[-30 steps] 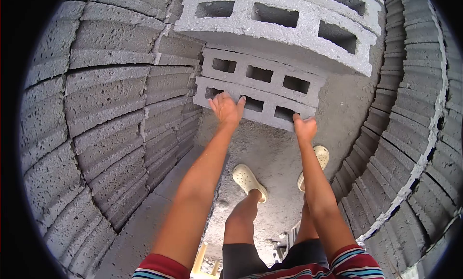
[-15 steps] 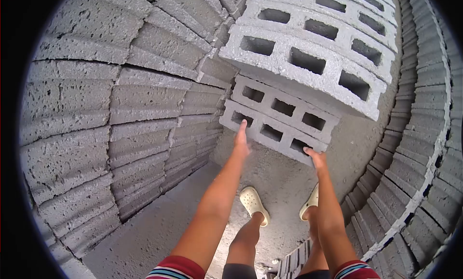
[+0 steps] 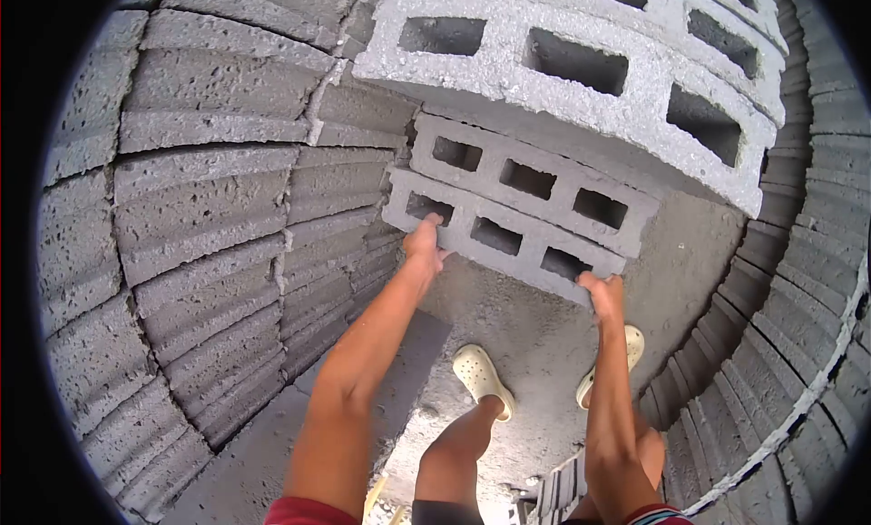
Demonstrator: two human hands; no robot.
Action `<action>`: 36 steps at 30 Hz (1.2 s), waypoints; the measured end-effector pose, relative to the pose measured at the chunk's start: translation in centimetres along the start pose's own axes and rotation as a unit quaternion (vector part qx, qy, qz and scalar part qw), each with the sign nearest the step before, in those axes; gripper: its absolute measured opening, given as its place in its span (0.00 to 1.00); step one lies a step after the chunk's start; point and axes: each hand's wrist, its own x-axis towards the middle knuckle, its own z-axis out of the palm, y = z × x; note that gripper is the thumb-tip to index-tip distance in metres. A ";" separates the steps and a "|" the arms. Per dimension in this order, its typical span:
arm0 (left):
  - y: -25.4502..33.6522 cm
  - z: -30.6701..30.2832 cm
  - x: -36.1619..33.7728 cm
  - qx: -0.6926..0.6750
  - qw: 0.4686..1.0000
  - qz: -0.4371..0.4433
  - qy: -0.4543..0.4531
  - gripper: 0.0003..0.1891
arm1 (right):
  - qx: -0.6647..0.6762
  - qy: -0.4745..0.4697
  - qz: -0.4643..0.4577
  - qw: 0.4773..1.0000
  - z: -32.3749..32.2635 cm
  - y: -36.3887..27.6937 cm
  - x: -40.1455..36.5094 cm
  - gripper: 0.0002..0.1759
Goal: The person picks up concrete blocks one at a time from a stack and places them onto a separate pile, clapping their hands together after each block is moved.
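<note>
A grey hollow concrete block (image 3: 533, 249) stands low in front of me, its three holes facing up. My left hand (image 3: 425, 244) is closed on its left end, the thumb at the left hole and the fingers around the near face. At the right end, my right hand (image 3: 603, 294) grips the near edge beside the right hole; its fingertips are partly hidden. Directly behind is a second hollow block (image 3: 493, 166), close against the first.
A higher stack of hollow blocks (image 3: 508, 98) overhangs behind. Walls of stacked blocks rise at left (image 3: 213, 198) and right (image 3: 758, 362). My feet, in cream clogs (image 3: 478, 372), stand on the dusty concrete floor (image 3: 535, 321).
My left hand has closed on the block's left end, and my right hand has tightened at the other. The view has moved nearer the stack, and my right foot has shifted outward.
</note>
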 end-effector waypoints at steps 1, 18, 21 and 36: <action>0.0 -0.1 0.8 0.017 1.000 0.004 0.010 0.24 | 0.026 -0.007 -0.007 1.000 0.3 0.6 0.7 0.20; -3.6 -2.3 -32.1 0.173 0.980 0.061 -0.075 0.09 | -0.164 0.098 -0.034 0.981 -3.3 -3.8 -16.5 0.31; -1.5 -4.8 -42.3 0.328 0.927 0.177 -0.034 0.15 | 0.074 0.040 -0.050 0.995 -3.2 -6.2 -24.8 0.16; 16.6 -27.6 -61.8 0.345 0.827 0.439 -0.065 0.27 | -0.124 -0.226 -0.289 0.922 3.9 -13.8 -48.7 0.28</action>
